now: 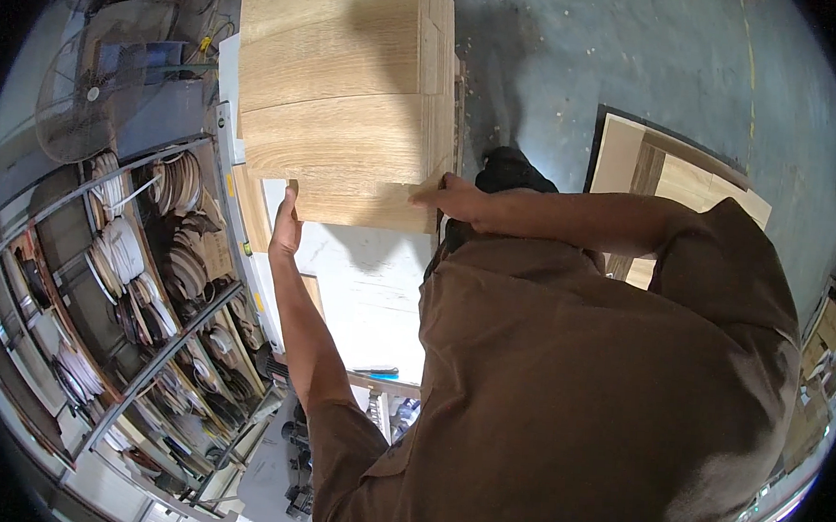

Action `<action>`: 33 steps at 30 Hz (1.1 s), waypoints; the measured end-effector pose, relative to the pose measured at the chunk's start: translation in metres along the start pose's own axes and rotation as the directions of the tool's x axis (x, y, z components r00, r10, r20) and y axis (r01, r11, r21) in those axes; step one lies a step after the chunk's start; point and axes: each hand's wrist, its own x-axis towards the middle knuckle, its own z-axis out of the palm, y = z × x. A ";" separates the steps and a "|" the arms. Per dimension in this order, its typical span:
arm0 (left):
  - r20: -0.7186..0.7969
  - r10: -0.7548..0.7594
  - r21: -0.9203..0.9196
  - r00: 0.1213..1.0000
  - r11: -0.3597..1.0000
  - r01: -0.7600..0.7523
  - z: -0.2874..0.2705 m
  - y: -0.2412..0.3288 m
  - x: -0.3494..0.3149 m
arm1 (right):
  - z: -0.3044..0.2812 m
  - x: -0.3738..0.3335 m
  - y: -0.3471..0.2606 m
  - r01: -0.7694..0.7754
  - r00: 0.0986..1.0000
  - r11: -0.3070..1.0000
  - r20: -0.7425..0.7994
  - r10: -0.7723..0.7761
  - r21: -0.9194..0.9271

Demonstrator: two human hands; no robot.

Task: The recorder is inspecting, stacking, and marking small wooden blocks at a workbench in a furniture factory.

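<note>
Light wood-grain boards point(329, 64) lie stacked in front of me on a white-topped table point(369, 277). The nearest wood-grain board point(350, 202) lies across the stack's near end. My left hand point(287, 222) holds this board at its left end, fingers pointing away from me along the edge. At the opposite end my right hand point(457, 199) grips the same board near its corner, with part of the hand over the top face. The undersides of both grips are hidden.
A metal rack point(129, 291) with many rolls of edging strip stands on the left, near a fan point(93, 94). A blue-handled tool point(378, 372) lies at the table's near edge. On the right, more wood panels point(682, 172) are stacked above the grey floor point(622, 63).
</note>
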 end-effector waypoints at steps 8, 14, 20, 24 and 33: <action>0.004 0.096 -0.404 0.995 0.911 -0.086 -0.033 -0.055 0.016 | 0.007 -0.003 -0.011 -0.048 0.999 0.998 -0.024 0.047 -0.041; -0.385 0.053 -0.899 0.922 0.205 -0.387 0.075 -0.113 -0.025 | 0.006 0.009 -0.005 -0.113 0.991 0.992 -0.059 0.116 0.050; -0.167 0.108 -0.923 0.980 0.333 -0.193 0.212 -0.042 -0.077 | -0.002 0.015 0.007 -0.033 0.998 0.999 0.044 0.032 0.024; -0.149 -0.003 -0.969 0.989 0.202 -0.145 0.212 -0.022 -0.074 | -0.002 0.000 -0.009 0.003 0.999 0.988 0.041 -0.010 0.156; -0.274 0.110 -0.735 0.955 0.617 -0.282 0.220 -0.023 -0.080 | -0.006 0.010 0.017 0.134 0.987 0.969 0.064 -0.150 0.207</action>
